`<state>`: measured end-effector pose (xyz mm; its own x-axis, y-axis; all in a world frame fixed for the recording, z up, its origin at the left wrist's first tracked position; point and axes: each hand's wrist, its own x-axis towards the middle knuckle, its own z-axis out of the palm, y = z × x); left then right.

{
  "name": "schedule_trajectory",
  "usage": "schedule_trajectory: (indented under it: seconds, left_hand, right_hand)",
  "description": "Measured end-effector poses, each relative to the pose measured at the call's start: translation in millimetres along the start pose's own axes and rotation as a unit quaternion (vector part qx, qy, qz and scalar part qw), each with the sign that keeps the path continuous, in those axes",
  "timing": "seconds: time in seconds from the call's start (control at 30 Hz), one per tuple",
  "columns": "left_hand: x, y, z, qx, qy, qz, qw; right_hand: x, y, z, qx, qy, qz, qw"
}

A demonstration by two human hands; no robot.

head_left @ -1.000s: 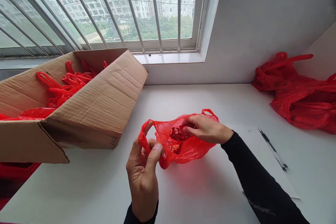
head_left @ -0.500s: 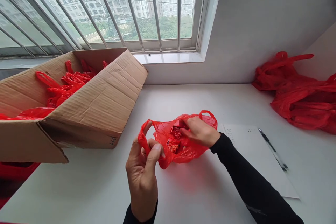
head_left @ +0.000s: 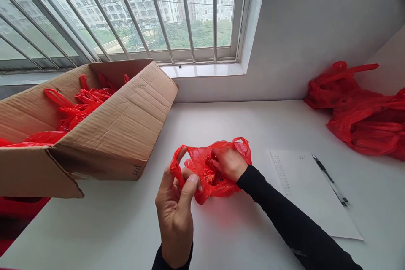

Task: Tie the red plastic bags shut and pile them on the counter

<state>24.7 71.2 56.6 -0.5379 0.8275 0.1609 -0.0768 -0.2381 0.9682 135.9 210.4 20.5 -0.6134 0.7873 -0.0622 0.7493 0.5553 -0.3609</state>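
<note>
A thin red plastic bag [head_left: 202, 194] sits on the white table in front of me, its mouth spread toward me. My left hand [head_left: 177, 206] is closed on the bag's left handle and edge, with the handle looped over the fingers. My right hand [head_left: 230, 162] reaches into the bag's opening from the right. Its fingertips are down among small red printed packets [head_left: 209, 174] and partly hidden by them and the film, so whether it grips one is unclear. The bag's other handle [head_left: 242, 140] stands up behind the right hand.
A cardboard box [head_left: 126, 114] holding red plastic bags [head_left: 82, 103] leans at the left, below a barred window. More red bags [head_left: 363, 118] lie against the wall at right. A sheet of paper [head_left: 313, 202] with handwriting and a pen [head_left: 330, 180] lie right of my forearm.
My right hand has moved left and deeper into the bag, and a packet visible at its fingers is now lower and largely hidden. The bag's right side has drawn inward; my left hand keeps its hold.
</note>
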Motion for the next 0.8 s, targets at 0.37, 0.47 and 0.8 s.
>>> schedule_trajectory:
  seconds: [0.37, 0.47, 0.8]
  left_hand:
    - [-2, 2, -4.6, -0.044, -0.007, -0.012, 0.999]
    - [-2, 3, -5.0, -0.049, 0.0, -0.011, 0.999]
    - [-1, 3, -3.2, -0.048, -0.002, -0.012, 0.999]
  right_hand:
    - [-22, 8, -52, 0.201, 0.044, -0.075, 0.976]
    - [-23, 7, -53, 0.222, 0.022, -0.088, 0.971]
    - [-25, 13, -66, 0.317, -0.048, -0.036, 0.947]
